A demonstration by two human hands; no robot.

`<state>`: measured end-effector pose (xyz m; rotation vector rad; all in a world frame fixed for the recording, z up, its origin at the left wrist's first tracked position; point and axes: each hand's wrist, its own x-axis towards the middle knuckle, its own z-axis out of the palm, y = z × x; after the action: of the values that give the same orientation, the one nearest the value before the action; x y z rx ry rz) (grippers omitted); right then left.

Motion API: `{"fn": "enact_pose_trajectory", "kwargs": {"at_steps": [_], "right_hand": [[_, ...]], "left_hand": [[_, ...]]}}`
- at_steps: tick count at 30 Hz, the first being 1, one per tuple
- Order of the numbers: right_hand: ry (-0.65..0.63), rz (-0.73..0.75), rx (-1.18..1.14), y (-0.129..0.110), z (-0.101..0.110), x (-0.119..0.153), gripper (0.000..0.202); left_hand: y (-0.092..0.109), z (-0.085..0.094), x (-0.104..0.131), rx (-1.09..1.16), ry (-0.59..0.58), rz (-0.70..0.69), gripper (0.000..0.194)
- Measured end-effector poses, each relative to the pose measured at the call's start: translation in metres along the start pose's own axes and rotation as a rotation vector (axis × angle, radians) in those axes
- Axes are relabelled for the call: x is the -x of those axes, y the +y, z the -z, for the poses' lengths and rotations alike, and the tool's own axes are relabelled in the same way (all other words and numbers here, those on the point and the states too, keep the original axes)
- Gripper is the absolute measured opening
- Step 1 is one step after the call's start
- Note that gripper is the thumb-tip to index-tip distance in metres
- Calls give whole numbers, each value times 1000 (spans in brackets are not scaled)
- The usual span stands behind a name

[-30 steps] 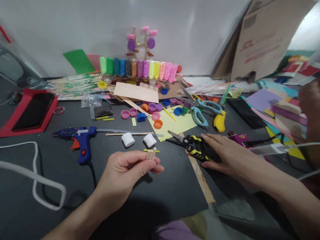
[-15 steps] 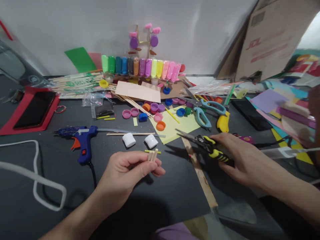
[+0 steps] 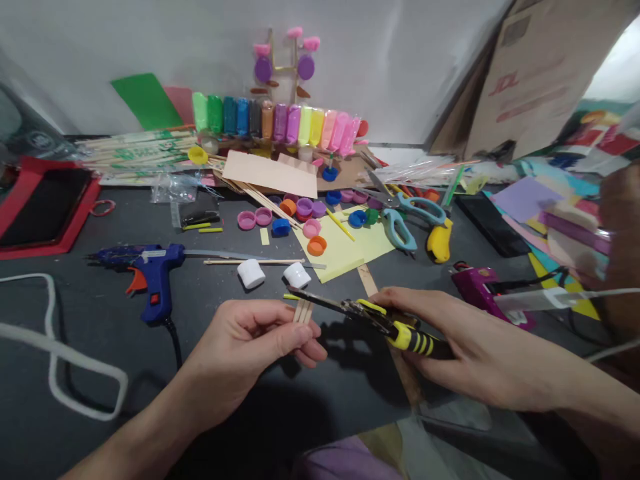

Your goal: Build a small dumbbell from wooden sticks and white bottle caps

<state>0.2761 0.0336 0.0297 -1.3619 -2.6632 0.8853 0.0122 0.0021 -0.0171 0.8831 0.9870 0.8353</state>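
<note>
My left hand point(image 3: 255, 340) pinches a few short wooden sticks point(image 3: 302, 313) side by side between thumb and fingers, their ends upright. In my right hand point(image 3: 470, 347) is a pair of long-nose pliers point(image 3: 370, 316) with yellow and black handles. Its dark jaws point left and reach the tops of the sticks; I cannot tell whether they touch. Just beyond my left hand lie two white rounded pieces point(image 3: 251, 273), and a thin yellow-green stick point(image 3: 290, 297) shows partly behind the sticks.
A blue glue gun point(image 3: 160, 267) lies at left near a white cable point(image 3: 90, 360). Colourful caps point(image 3: 317, 245), light-blue scissors point(image 3: 400, 230) and yellow paper point(image 3: 345, 259) sit ahead. A purple tool point(image 3: 475, 287) is right. Clay packs point(image 3: 280, 123) line the back.
My right hand has brought the pliers left, up to the stick ends. The purple tool at right shows more. My left hand keeps its hold, and the view has shifted slightly.
</note>
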Motion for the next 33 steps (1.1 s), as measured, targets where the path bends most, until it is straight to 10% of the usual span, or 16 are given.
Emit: {"fn": "enact_pose_trajectory", "kwargs": {"at_steps": [33], "right_hand": [[-111,-32,48,-4,4,-3,42]], "left_hand": [[-5,6,-3,121,-113,148,15]]}}
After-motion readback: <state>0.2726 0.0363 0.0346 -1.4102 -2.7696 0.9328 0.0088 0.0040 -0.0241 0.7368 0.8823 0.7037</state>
